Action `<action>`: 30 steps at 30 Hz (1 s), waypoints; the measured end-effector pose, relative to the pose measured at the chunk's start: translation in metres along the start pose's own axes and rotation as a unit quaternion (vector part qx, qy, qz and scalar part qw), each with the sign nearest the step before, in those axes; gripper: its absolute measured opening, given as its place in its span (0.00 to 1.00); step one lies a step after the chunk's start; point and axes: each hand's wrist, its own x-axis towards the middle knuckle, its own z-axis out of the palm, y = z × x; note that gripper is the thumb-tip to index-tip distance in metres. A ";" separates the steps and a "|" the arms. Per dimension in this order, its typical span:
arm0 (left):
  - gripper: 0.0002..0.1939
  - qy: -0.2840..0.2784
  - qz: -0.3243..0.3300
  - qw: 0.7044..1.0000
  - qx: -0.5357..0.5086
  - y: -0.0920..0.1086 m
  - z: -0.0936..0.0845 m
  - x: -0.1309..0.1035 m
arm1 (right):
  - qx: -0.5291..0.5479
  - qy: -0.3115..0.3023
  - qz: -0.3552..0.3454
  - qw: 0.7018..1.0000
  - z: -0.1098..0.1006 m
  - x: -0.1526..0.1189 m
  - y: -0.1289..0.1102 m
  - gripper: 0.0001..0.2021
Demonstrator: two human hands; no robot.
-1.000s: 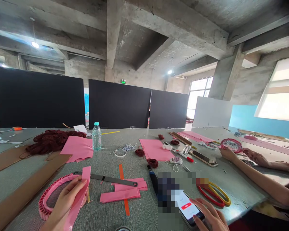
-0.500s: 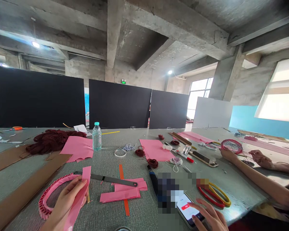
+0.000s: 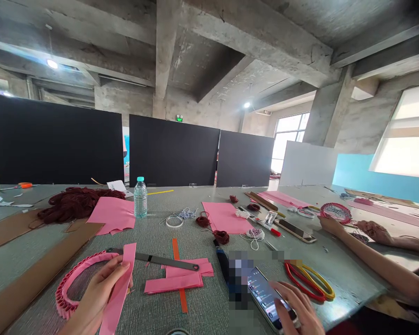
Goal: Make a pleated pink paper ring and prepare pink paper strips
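Note:
My left hand (image 3: 103,286) is closed on a long pink strip (image 3: 123,286), pinched between thumb and fingers and held upright. Just behind that hand lies a pink ring with a ruffled edge (image 3: 64,298), partly covered by it. Over a lit phone (image 3: 263,291) on the table, my right hand (image 3: 300,304) hovers with its fingers apart, fingertips at the screen; whether they touch I cannot tell. Between the hands is a stack of pink strips (image 3: 174,283) across an orange strip (image 3: 183,302). A dark grey flat bar (image 3: 164,261) rests on the stack.
Red and yellow handles (image 3: 309,281) lie right of the phone. A water bottle (image 3: 140,200), dark red yarn (image 3: 73,204), pink sheets (image 3: 223,216) and cardboard (image 3: 52,265) are spread farther out. At right, another person's hands (image 3: 373,230) work with a red ring (image 3: 335,213).
The phone's screen has gone from a bright page to a dark list. My right hand has shifted slightly left over it. The pink strip in my left hand moved a little right.

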 end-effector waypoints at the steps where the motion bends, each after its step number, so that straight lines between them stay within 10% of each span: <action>1: 0.12 -0.019 -0.007 1.000 -0.009 -0.003 -0.001 0.001 | 0.033 -0.015 0.002 0.999 0.005 0.003 -0.016 0.11; 8: 0.09 -0.013 -0.042 0.998 -0.038 -0.006 -0.004 0.004 | 0.210 -0.288 -0.133 0.925 0.049 0.025 -0.144 0.14; 12: 0.09 0.012 -0.021 0.999 -0.028 0.005 0.001 -0.001 | 0.219 -0.330 -0.188 0.899 0.067 0.048 -0.185 0.13; 21: 0.07 0.004 -0.013 0.999 -0.030 0.008 0.000 -0.002 | 0.095 -0.348 -0.324 0.875 0.143 0.052 -0.216 0.24; 30: 0.08 0.011 -0.012 0.999 -0.040 0.003 -0.004 0.001 | 0.088 -0.339 -0.289 0.891 0.165 0.041 -0.211 0.07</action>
